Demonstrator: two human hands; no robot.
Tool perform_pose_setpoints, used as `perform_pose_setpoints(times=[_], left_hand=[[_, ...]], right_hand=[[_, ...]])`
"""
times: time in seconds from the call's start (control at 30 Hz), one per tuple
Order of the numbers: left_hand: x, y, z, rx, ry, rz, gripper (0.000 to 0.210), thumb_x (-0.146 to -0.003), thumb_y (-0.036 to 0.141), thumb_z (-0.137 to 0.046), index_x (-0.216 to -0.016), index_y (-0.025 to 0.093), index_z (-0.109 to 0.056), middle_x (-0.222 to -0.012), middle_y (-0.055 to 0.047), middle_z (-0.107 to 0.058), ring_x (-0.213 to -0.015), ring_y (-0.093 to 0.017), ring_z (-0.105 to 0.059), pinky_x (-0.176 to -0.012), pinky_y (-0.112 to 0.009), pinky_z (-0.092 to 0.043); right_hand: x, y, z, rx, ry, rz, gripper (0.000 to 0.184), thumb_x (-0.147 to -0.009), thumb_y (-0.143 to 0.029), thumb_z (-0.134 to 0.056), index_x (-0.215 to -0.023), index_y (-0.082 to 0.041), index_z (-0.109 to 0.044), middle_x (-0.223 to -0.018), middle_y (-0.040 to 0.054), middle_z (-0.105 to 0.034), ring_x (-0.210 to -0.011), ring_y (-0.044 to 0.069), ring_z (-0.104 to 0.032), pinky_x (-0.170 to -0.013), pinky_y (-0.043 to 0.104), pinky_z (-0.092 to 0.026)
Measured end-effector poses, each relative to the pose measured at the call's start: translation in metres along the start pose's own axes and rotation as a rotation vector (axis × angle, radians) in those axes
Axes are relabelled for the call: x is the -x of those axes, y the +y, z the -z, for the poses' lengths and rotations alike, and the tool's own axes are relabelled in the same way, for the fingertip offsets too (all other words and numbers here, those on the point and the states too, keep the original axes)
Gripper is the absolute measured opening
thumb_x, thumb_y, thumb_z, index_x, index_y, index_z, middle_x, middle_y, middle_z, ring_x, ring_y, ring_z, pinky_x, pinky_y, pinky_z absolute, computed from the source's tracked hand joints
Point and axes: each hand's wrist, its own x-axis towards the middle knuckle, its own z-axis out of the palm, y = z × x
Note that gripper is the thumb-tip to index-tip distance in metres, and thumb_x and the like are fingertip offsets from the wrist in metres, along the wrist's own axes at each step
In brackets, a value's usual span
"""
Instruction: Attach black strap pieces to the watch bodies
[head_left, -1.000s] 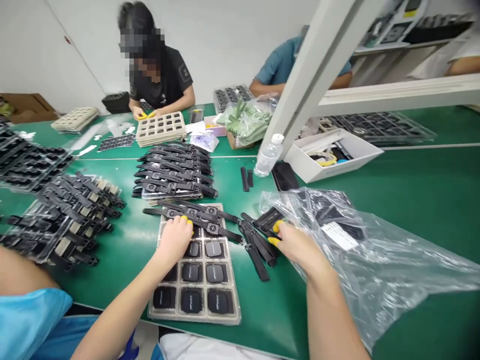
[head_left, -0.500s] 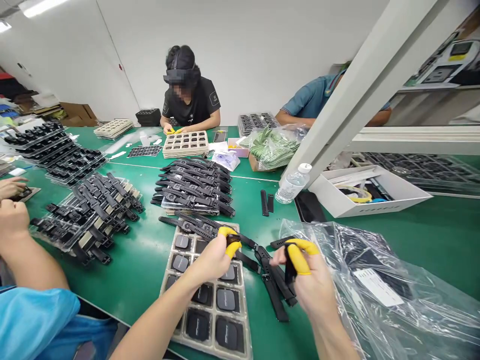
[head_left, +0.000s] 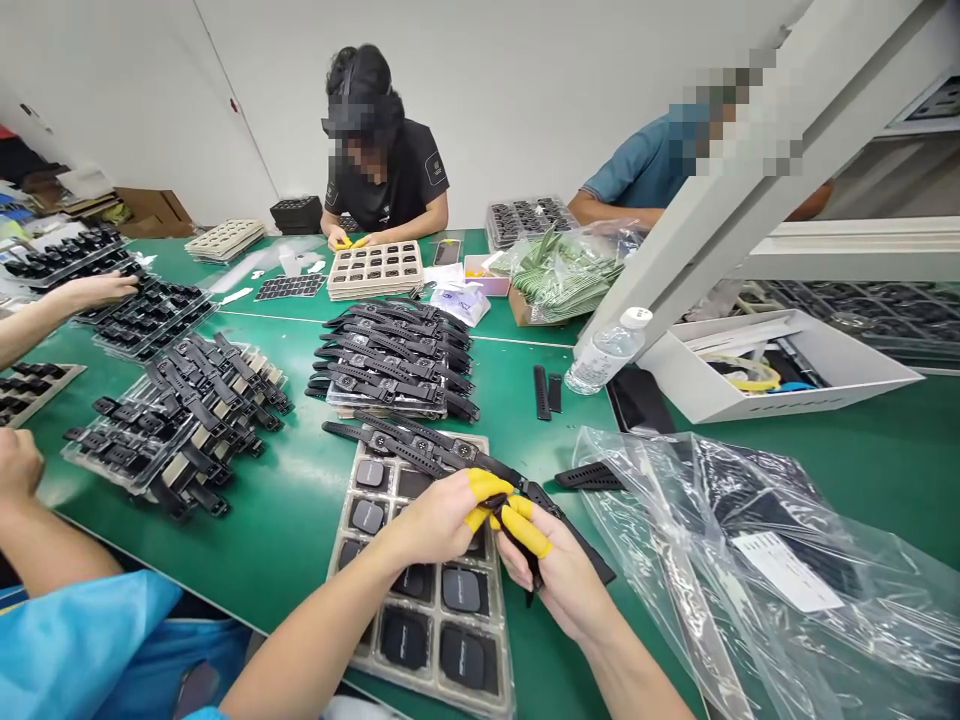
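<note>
Both hands meet above the tray's right edge, yellow covers on several fingertips. My left hand (head_left: 450, 515) is closed on a small dark watch body (head_left: 493, 501), mostly hidden by the fingers. My right hand (head_left: 551, 565) pinches a black watch strap (head_left: 534, 578) against it; whether the two are joined cannot be seen. Below lies a beige compartment tray (head_left: 433, 635) of square black watch pieces (head_left: 461, 590). Strapped watches (head_left: 424, 447) lie across its far end. Loose black straps (head_left: 589, 476) rest to the right, partly by the plastic bag.
Watches are stacked on trays ahead (head_left: 390, 350) and at left (head_left: 195, 400). A clear plastic bag (head_left: 870, 560), bottle (head_left: 600, 358), phone (head_left: 641, 400) and white box (head_left: 802, 398) stand right, near a slanted post (head_left: 720, 190). A co-worker's arm (head_left: 52, 310) reaches in from the left.
My right hand has moved left with the strap and now meets my left hand at the watch body. At left, a co-worker's hand has reached out to the stacked trays.
</note>
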Motion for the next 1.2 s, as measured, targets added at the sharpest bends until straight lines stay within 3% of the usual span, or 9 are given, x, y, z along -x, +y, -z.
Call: perform_pose_setpoints(times=[0.2, 0.4, 0.73, 0.93, 1.07, 1.2], left_hand=[[0.002, 0.003, -0.001, 0.046, 0.127, 0.092, 0.038, -0.100, 0.014, -0.042, -0.136, 0.017, -0.055, -0.130, -0.015, -0.066, -0.124, -0.024, -0.064, -0.106, -0.041, -0.056], [0.002, -0.001, -0.001, -0.012, -0.034, 0.022, 0.048, -0.091, 0.007, -0.043, -0.138, 0.015, -0.054, -0.131, -0.016, -0.065, -0.126, -0.025, -0.062, -0.108, -0.041, -0.055], [0.003, -0.008, -0.007, -0.013, 0.015, 0.023, 0.048, -0.095, 0.008, -0.039, -0.140, 0.015, -0.053, -0.136, -0.015, -0.063, -0.132, -0.025, -0.058, -0.113, -0.045, -0.051], [0.001, -0.008, -0.007, -0.008, 0.003, 0.044, 0.049, -0.098, 0.010, -0.037, -0.144, 0.018, -0.051, -0.136, -0.015, -0.061, -0.130, -0.025, -0.057, -0.112, -0.046, -0.050], [0.000, -0.004, -0.001, -0.010, -0.045, 0.065, 0.047, -0.102, 0.020, -0.038, -0.148, 0.017, -0.048, -0.138, -0.016, -0.059, -0.133, -0.027, -0.054, -0.115, -0.048, -0.047], [0.000, -0.001, 0.002, 0.023, -0.061, 0.100, 0.045, -0.106, 0.028, -0.035, -0.148, 0.018, -0.049, -0.137, -0.015, -0.060, -0.131, -0.027, -0.054, -0.116, -0.047, -0.046]], right_hand=[[-0.002, 0.005, 0.004, -0.079, 0.067, 0.054, 0.043, -0.089, -0.060, -0.073, -0.083, -0.022, -0.054, -0.052, -0.0062, -0.046, -0.047, 0.010, -0.033, -0.046, 0.025, -0.026], [-0.003, 0.010, 0.007, 0.034, -0.078, 0.010, 0.045, -0.092, -0.063, -0.068, -0.084, -0.020, -0.056, -0.049, -0.0051, -0.050, -0.043, 0.009, -0.035, -0.047, 0.025, -0.027], [-0.003, 0.000, -0.007, -0.095, 0.004, 0.049, 0.044, -0.086, -0.059, -0.075, -0.081, -0.021, -0.054, -0.048, -0.0081, -0.046, -0.041, 0.007, -0.032, -0.043, 0.022, -0.027], [-0.004, -0.002, -0.004, -0.165, 0.010, 0.041, 0.042, -0.086, -0.057, -0.076, -0.084, -0.022, -0.054, -0.048, -0.0084, -0.047, -0.041, 0.007, -0.032, -0.042, 0.021, -0.026], [-0.003, -0.004, -0.006, -0.222, 0.086, 0.058, 0.041, -0.084, -0.054, -0.079, -0.088, -0.023, -0.052, -0.047, -0.0111, -0.044, -0.040, 0.007, -0.027, -0.041, 0.020, -0.023], [-0.005, -0.002, -0.009, -0.204, 0.152, 0.109, 0.043, -0.084, -0.055, -0.078, -0.095, -0.024, -0.052, -0.051, -0.0085, -0.055, -0.040, 0.007, -0.031, -0.041, 0.020, -0.024]])
